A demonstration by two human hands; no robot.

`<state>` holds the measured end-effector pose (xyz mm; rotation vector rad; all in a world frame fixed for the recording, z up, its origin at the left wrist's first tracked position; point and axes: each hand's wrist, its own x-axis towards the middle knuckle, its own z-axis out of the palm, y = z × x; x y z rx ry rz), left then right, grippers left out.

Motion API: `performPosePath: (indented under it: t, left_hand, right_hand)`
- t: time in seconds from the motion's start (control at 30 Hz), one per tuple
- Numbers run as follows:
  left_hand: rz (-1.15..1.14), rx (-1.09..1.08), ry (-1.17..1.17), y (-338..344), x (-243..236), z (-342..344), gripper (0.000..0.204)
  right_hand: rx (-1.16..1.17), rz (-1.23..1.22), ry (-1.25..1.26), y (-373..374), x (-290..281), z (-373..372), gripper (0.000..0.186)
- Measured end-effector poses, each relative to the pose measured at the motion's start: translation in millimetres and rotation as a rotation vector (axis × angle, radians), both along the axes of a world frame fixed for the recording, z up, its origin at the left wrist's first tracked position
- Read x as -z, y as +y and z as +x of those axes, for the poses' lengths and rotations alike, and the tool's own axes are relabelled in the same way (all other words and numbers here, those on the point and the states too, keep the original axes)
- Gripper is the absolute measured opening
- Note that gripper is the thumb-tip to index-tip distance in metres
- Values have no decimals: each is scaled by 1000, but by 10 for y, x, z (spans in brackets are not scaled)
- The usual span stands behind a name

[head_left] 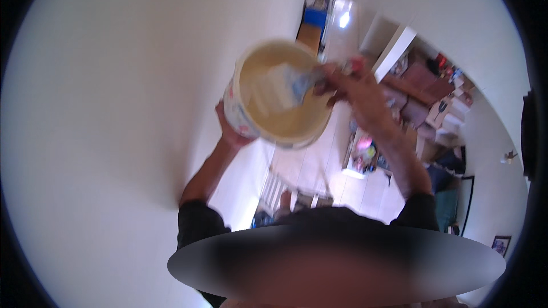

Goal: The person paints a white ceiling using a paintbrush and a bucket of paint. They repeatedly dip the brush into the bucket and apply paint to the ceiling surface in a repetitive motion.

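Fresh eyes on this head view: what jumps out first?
The big pale tub with a cream interior, near mid-picture, held at its lower left side by the left hand. Next, the blurred, wide, pale brush in the tub's opening, gripped by the right hand. After that, the plain whitish wall filling the left side, against the jumble of household things at right.

One left hand (234, 134) and one right hand (355, 90) showed, two in all, along with two forearms (210, 172) and two sleeves (200, 223). There was one bucket (233, 102) and one brush (281, 86). One bare foot (285, 198) was in view, and one framed picture (502, 244). The clutter (439, 113) at the right held many items, too blurred to count one by one.
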<state>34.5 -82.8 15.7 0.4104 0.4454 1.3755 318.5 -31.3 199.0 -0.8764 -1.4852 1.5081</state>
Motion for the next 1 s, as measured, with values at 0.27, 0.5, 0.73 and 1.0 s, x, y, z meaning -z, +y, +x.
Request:
performPosePath:
  t: [0.27, 0.5, 0.73, 1.0]
  left_hand:
    - [265, 135, -47, 189, 13, 4, 97]
    - [255, 214, 36, 119, -49, -1, 101]
    - [273, 228, -1, 119, -59, -35, 101]
    - [282, 227, -19, 85, -54, -49, 101]
  right_hand:
    - [-189, 103, -146, 204, -22, -170, 34]
    - [-223, 138, -186, 75, 25, -181, 30]
    - [-140, 233, -246, -134, -40, -269, 27]
    - [-181, 262, -299, -167, 11, -314, 21]
